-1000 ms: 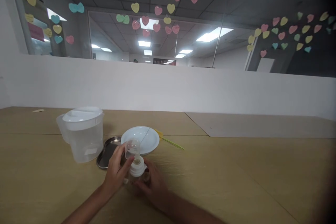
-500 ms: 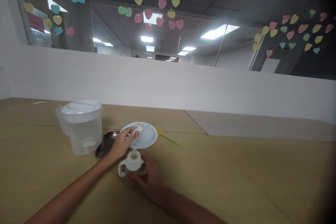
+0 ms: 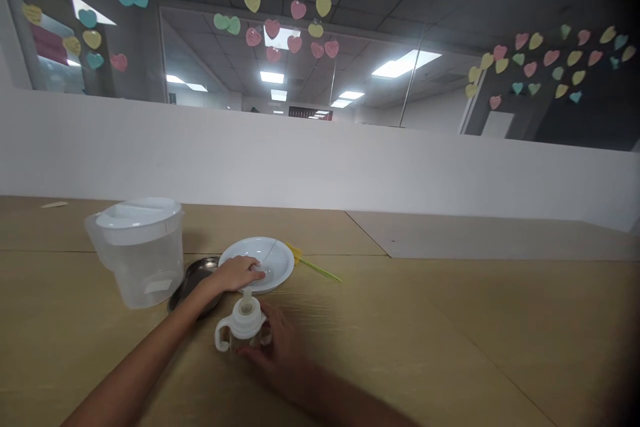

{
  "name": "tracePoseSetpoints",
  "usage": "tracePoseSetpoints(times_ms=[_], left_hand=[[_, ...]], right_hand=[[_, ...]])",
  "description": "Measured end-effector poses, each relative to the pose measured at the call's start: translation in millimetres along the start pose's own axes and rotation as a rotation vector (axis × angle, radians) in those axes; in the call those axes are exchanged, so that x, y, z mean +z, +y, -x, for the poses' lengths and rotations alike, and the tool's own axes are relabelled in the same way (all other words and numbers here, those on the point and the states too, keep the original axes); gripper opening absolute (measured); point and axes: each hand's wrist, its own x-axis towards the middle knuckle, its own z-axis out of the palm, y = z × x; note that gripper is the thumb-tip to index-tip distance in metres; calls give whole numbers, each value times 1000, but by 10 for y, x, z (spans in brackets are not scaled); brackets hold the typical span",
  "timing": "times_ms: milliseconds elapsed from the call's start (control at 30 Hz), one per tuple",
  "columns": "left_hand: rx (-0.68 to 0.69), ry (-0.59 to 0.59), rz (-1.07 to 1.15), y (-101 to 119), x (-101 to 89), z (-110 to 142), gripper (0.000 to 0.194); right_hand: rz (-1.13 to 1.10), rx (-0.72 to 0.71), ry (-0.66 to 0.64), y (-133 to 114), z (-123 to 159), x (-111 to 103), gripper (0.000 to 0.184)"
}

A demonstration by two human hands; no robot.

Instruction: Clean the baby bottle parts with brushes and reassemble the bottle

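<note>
My left hand [image 3: 239, 273] reaches over the near left part of a white plate [image 3: 285, 265]. Its thumb and fingers close on a clear plastic cap [image 3: 269, 272], which is low at the plate and partly hidden by the fingers. My right hand [image 3: 281, 347] is wrapped round the right side of a sippy cup [image 3: 247, 321]. This cup has a white lid, a pale spout on top and two handles; it stands upright in front of the plate. Its right handle is mostly covered by my fingers.
A clear lidded pitcher [image 3: 145, 253] stands at the left. Beside it, a dark metal tray [image 3: 193, 283] lies partly under my left forearm. A yellow flower-like piece with a green stem [image 3: 320, 271] lies right of the plate. Behind the table [image 3: 425, 333] runs a white wall [image 3: 320, 167].
My left hand has lowered the clear cap onto or close to the plate. My right hand keeps its hold on the sippy cup. The whole view has shifted slightly.
</note>
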Motion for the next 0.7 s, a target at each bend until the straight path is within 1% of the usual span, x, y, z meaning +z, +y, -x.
tracePoseSetpoints(times_ms=[100, 200, 400, 600, 700], left_hand=[[9, -40, -51, -19, 32, -27, 50], [19, -48, -100, -9, 62, -26, 51], [49, -15, -168, -5, 90, -25, 52], [35, 23, -180, -65, 124, -80, 49], [14, 33, -165, -78, 145, -100, 53]], right_hand=[[-19, -7, -1, -4, 0, -2, 62], [-22, -4, 0, 9, -1, -2, 62], [-12, 0, -14, 39, -7, 1, 61], [-12, 0, 9, 29, 7, 7, 64], [-9, -4, 13, 18, 15, 6, 63]])
